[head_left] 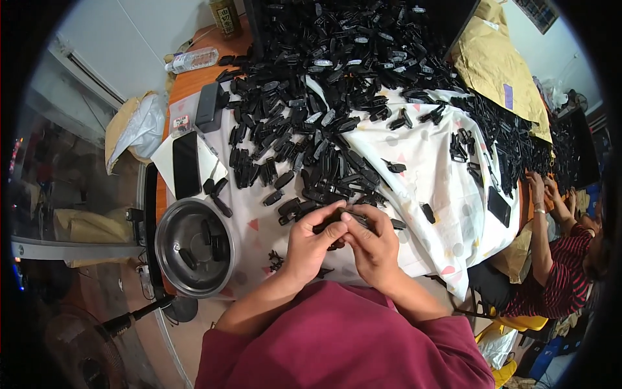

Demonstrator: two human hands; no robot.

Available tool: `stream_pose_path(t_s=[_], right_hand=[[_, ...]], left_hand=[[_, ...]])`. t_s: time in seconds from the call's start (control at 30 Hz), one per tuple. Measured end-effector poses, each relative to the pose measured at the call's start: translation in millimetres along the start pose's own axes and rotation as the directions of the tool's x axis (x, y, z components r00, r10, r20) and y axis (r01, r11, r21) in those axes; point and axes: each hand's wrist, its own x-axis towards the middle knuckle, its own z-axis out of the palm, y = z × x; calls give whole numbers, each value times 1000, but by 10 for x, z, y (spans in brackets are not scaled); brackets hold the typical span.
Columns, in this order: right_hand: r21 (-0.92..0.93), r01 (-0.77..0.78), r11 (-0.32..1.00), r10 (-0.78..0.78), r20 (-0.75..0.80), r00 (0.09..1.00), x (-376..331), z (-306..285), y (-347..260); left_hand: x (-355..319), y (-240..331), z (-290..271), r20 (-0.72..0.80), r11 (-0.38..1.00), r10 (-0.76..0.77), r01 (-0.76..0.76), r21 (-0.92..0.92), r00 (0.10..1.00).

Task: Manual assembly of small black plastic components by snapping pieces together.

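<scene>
In front of my chest, both hands come together over the near edge of the table. My left hand [306,245] and my right hand [376,247] pinch a small black plastic piece [354,219] between thumbs and fingers. Most of the piece is covered by the fingers, so its exact kind does not show. Just beyond the hands lie loose black plastic pieces [324,170], long and narrow, which run back into a large heap [350,45]. To my left, a steel bowl [163,256] holds several similar black pieces [220,248].
A patterned white cloth [414,175] covers the table. At left are a phone [186,165], a dark box [208,107] and a plastic bottle [194,59]. Another phone [499,206] lies at right, near a co-worker's hands [541,188]. A fan [84,350] stands lower left.
</scene>
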Motion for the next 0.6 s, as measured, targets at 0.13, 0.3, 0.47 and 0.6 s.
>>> stream_pose_path(t_s=[0.13,0.3,0.47,0.6], right_hand=[[463,-622,632,552,295,780,-193,27,-58],[337,-471,815,351,360,865,-132,151,73],[-345,-178,921,263,216,940,246,94,744],[-537,32,843,142,279,950,367,197,954]], left_hand=[[-79,-30,-161,55,997,9,-4,-77,998],[-389,188,-418,-152,939,112,-54,340,982],[-680,623,-1161,-242,72,661,261,963,710],[-724,610,-1333,-366,6,488,417,909,792]])
